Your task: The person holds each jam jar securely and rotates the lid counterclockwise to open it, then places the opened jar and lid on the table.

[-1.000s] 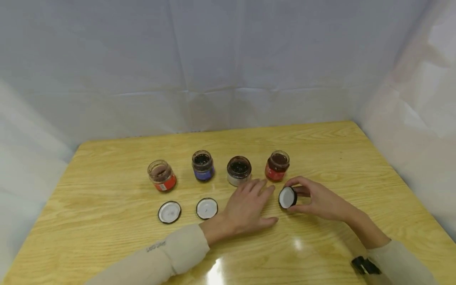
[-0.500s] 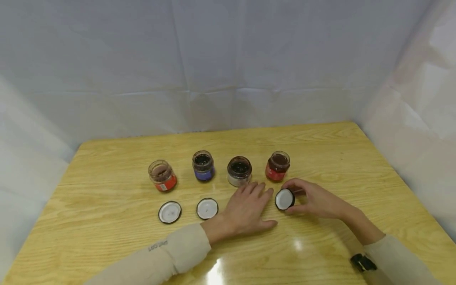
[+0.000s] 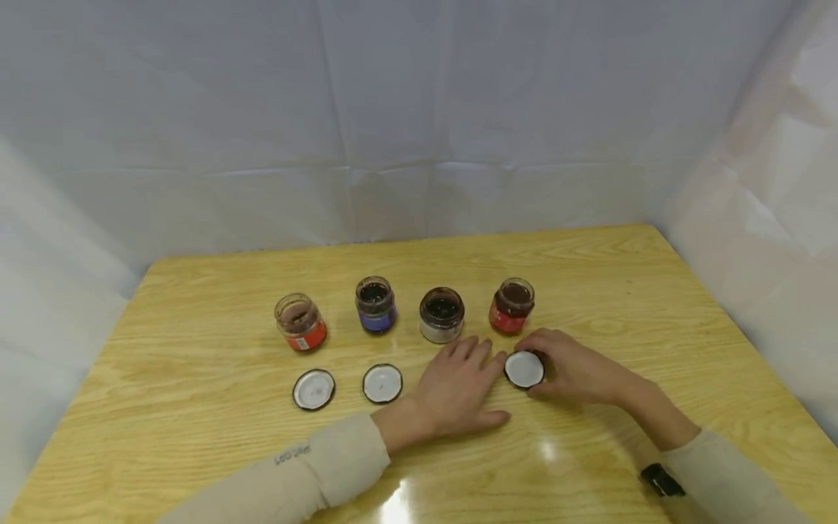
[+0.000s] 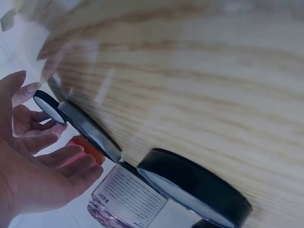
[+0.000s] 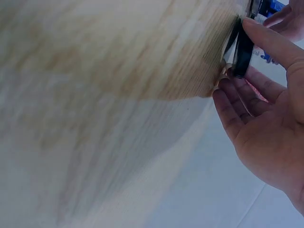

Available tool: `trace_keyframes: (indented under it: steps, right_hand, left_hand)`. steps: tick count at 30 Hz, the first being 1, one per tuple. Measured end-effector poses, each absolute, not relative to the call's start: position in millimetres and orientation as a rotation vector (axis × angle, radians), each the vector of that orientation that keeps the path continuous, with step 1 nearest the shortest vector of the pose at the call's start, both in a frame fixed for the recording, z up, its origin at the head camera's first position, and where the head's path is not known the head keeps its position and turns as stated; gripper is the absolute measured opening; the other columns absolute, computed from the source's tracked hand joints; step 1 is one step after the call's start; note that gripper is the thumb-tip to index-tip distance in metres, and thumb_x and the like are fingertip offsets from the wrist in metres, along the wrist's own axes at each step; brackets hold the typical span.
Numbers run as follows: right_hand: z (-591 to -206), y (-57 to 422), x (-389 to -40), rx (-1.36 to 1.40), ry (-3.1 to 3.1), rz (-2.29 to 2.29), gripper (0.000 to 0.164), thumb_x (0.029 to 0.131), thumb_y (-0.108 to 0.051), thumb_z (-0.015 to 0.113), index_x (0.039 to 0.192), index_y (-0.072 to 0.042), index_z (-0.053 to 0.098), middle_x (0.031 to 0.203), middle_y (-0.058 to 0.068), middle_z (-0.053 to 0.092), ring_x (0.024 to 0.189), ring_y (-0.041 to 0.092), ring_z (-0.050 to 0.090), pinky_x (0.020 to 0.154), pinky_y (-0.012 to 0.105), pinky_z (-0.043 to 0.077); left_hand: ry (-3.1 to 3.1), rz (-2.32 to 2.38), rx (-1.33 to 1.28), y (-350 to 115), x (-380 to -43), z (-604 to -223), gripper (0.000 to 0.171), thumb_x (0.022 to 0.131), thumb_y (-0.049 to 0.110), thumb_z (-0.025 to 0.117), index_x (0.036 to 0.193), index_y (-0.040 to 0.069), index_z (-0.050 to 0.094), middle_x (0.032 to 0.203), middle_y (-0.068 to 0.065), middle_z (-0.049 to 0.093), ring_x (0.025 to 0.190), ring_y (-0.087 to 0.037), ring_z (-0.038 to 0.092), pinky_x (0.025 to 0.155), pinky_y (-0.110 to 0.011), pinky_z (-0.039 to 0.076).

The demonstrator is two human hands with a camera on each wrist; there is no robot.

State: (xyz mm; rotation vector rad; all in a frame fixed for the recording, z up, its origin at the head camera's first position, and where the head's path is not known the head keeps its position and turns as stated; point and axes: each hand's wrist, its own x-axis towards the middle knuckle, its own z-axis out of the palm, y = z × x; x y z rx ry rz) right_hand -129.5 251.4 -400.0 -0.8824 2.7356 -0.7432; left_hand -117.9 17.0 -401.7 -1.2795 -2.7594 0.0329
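Observation:
My right hand [image 3: 579, 370] pinches a dark-rimmed jar lid [image 3: 524, 370] between thumb and fingers, its white inside up, low over the table in front of the red-labelled jar [image 3: 511, 306]. In the right wrist view the same lid [image 5: 244, 50] shows edge-on between thumb and fingers. My left hand [image 3: 452, 389] lies palm down with fingers spread, in front of the white-labelled jar [image 3: 441, 314]. Beside it in the left wrist view is a lid [image 4: 90, 130], hidden from the head view. Left of this hand lie two lids, one nearer [image 3: 382, 383] and one farther [image 3: 313, 389].
The blue-labelled jar [image 3: 376, 306] and the orange-red-labelled jar [image 3: 300, 322] stand uncapped to the left in the same row. All stand on a wooden table [image 3: 196, 437]. Behind it hangs a pale sheet [image 3: 393, 109], with more sheeting at both sides.
My right hand has moved the lid slightly left and down, tipping it from tilted to nearly flat with its white inside up. The left hand has stayed almost still.

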Motion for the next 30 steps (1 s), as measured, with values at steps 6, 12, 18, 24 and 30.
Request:
trace_keyframes:
  steps: [6, 12, 18, 24, 30]
  right_hand:
    - [-401, 251, -131, -0.871, 2.726, -0.716, 0.05, 0.073, -0.021, 0.083, 0.115, -0.008, 0.06, 0.112, 0.001, 0.058, 0.106, 0.023, 0.051, 0.091, 0.047, 0.04]
    - [-399, 252, -133, -0.894, 2.716, -0.712, 0.051, 0.074, -0.024, 0.082, 0.115, -0.005, 0.06, 0.112, 0.003, 0.058, 0.106, 0.024, 0.05, 0.091, 0.047, 0.04]
    - [-400, 253, -135, -0.87, 2.709, -0.724, 0.053, 0.075, -0.031, 0.082, 0.116, -0.007, 0.059, 0.112, 0.002, 0.058, 0.105, 0.024, 0.05, 0.09, 0.047, 0.04]
    - [-402, 256, -135, -0.857, 2.707, -0.735, 0.056, 0.075, -0.035, 0.081, 0.118, -0.007, 0.058, 0.113, 0.002, 0.057, 0.105, 0.024, 0.05, 0.089, 0.047, 0.04]
    - [-401, 258, -133, -0.835, 2.729, -0.719, 0.06, 0.076, -0.04, 0.079, 0.121, -0.005, 0.058, 0.117, 0.004, 0.058, 0.108, 0.026, 0.05, 0.09, 0.048, 0.041]
  left_hand:
    - [-2.733, 0.065, -1.264, 16, -117, -404, 0.078, 0.082, 0.069, 0.051, 0.139, 0.015, 0.046, 0.134, -0.012, 0.049, 0.126, -0.032, 0.043, 0.104, -0.044, 0.034]
    - [-2.726, 0.077, -1.263, 17, -117, -403, 0.079, 0.082, 0.069, 0.051, 0.139, 0.015, 0.046, 0.135, -0.012, 0.049, 0.126, -0.032, 0.043, 0.103, -0.044, 0.035]
    - [-2.756, 0.067, -1.273, 15, -116, -401, 0.079, 0.084, 0.069, 0.049, 0.142, 0.015, 0.044, 0.137, -0.013, 0.046, 0.127, -0.032, 0.041, 0.103, -0.044, 0.034]
    - [-2.725, 0.029, -1.256, 11, -117, -401, 0.075, 0.084, 0.066, 0.052, 0.139, 0.016, 0.046, 0.136, -0.012, 0.048, 0.126, -0.032, 0.042, 0.102, -0.044, 0.036]
    - [-2.716, -0.002, -1.243, 5, -118, -400, 0.074, 0.085, 0.066, 0.053, 0.139, 0.016, 0.047, 0.137, -0.012, 0.048, 0.128, -0.033, 0.04, 0.102, -0.044, 0.035]
